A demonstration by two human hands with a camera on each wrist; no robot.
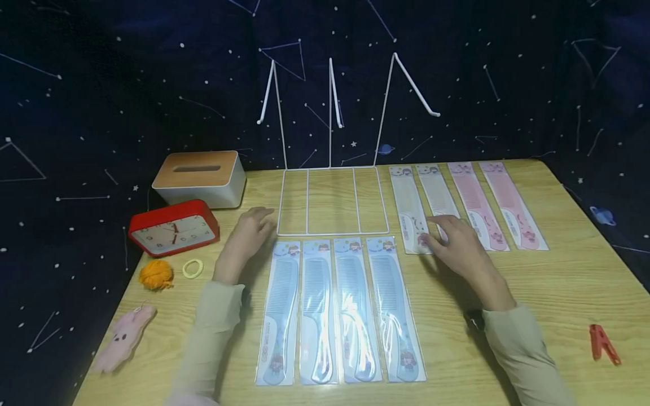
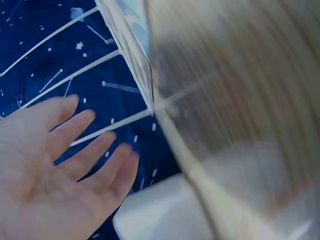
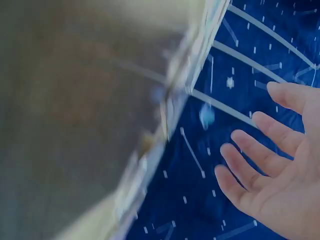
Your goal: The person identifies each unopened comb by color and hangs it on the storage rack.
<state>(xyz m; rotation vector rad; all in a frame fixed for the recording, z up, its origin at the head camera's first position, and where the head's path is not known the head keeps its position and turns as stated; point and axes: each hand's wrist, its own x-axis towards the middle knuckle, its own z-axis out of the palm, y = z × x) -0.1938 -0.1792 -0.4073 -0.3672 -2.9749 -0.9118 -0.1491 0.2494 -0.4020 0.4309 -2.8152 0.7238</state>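
Two hands hovered with fingers loose and holding nothing, the right hand [image 1: 459,242] over the pale comb [image 1: 412,211] beside the rack [image 1: 332,200], the left hand [image 1: 249,234] near the blue combs [image 1: 337,310]; pinching the packet's lower edge would probably lift it cleanly.

Home desk setup, wooden table [image 1: 558,282], tissue box [image 1: 200,177], red alarm clock [image 1: 174,227] (starry backdrop cloth [image 1: 101,84])

The head view looks forward and down over the table [image 1: 558,282]. Both wrist views sit close, blurred, apparently sharing its white wire rack [image 1: 332,200] against the starry backdrop.
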